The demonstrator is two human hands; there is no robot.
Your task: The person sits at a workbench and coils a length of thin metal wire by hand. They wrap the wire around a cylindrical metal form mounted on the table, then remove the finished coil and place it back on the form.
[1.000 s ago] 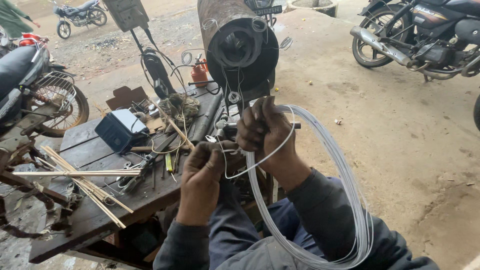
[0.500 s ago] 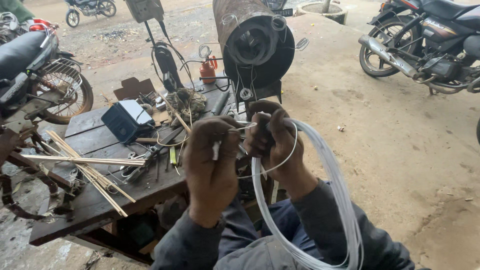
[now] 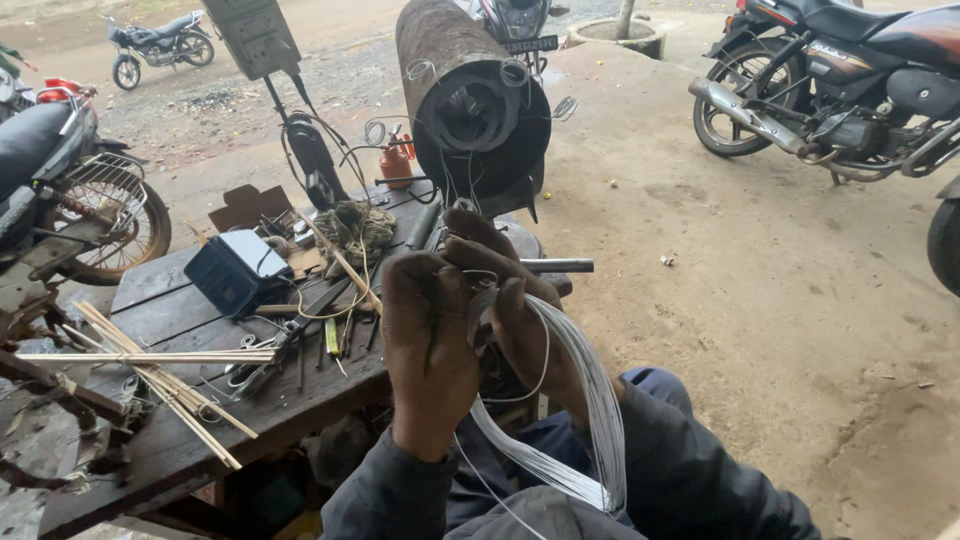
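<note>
A coil of thin silver-white wire [image 3: 590, 420] is held at centre frame, approx. level with the near edge of the dark wooden workbench [image 3: 170, 320]. The coil loops down toward lower centre and rests over the lap of the person in dark blue clothing.

Left hand [image 3: 428, 345]: raised, back toward the camera, fingers closed on the upper end of the wire. Right hand [image 3: 510, 300]: just beside and touching the left, fingers curled shut round the same strands. A single loose strand is seen curving below both hands.

Behind the hands, at upper centre, a rusty brown steel cylinder [image 3: 470, 95] is mounted lying on its side, open end facing the camera; a short grey metal rod [image 3: 555, 266] projects to its right.

On the bench, left of centre: a dark blue box-shaped unit [image 3: 235, 272], a bundle of thin pale wooden sticks [image 3: 150, 375], misc. hand tools and a tangle of brownish wire [image 3: 355, 228]. A small red oil can [image 3: 396, 163] stands further back.

Parked motorcycles are visible at far left [image 3: 60, 190] and upper right [image 3: 840, 75] on bare dirt ground.
</note>
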